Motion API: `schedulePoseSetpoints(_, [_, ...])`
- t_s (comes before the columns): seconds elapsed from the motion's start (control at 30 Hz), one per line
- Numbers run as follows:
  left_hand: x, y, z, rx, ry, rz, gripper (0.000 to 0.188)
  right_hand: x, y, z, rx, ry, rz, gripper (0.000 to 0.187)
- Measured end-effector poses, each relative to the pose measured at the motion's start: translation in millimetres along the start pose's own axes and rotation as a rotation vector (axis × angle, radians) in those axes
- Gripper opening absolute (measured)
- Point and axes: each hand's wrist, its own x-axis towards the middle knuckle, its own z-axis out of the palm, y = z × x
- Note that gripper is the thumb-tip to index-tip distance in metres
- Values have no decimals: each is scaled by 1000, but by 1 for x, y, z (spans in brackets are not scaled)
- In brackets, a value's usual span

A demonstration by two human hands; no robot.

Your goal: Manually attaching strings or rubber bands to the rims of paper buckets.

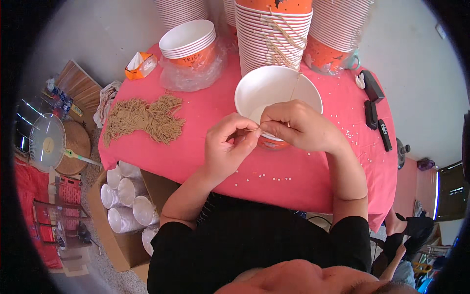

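A paper bucket (252, 88), white inside and orange outside, stands on the pink tablecloth before me. A thin tan string (295, 87) hangs from its far rim down the inside. At the near rim my left hand (230, 147) pinches a bit of string between thumb and forefinger. My right hand (301, 126) meets it there, thumb and forefinger closed on the string too. The two fingertips nearly touch, and the exact knot or end is too small to make out. Part of the bucket's right side is hidden behind my right hand.
Tall stacks of buckets (274, 44) rise at the back, with a shorter stack (188, 41) in plastic. A heap of tan strings (144, 120) lies left. Small white beads (278, 179) are scattered about. Black devices (384, 134) lie right; a carton (117, 245) of wrapped cups stands lower left.
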Motion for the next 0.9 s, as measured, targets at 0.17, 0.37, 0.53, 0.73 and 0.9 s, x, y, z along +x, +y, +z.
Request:
schedulePoseSetpoints(0.17, [1, 1, -3, 25, -16, 64, 9, 0, -1, -1, 50, 15, 6, 17])
schedulePoseSetpoints(0.37, [2, -3, -7, -24, -97, 130, 9, 0, -2, -7, 290, -151, 122, 20])
schedulePoseSetpoints(0.53, [0, 0, -5, -108, -63, -9, 8, 0, -6, -1, 255, -44, 112, 17])
schedulePoseSetpoints(0.73, [1, 5, -3, -165, -35, -170, 6, 2, 0, 0, -218, 225, -179, 4])
schedulePoseSetpoints(0.9, [-2, -1, -14, -143, -38, -188, 9, 1, 0, -9, -283, 428, -239, 7])
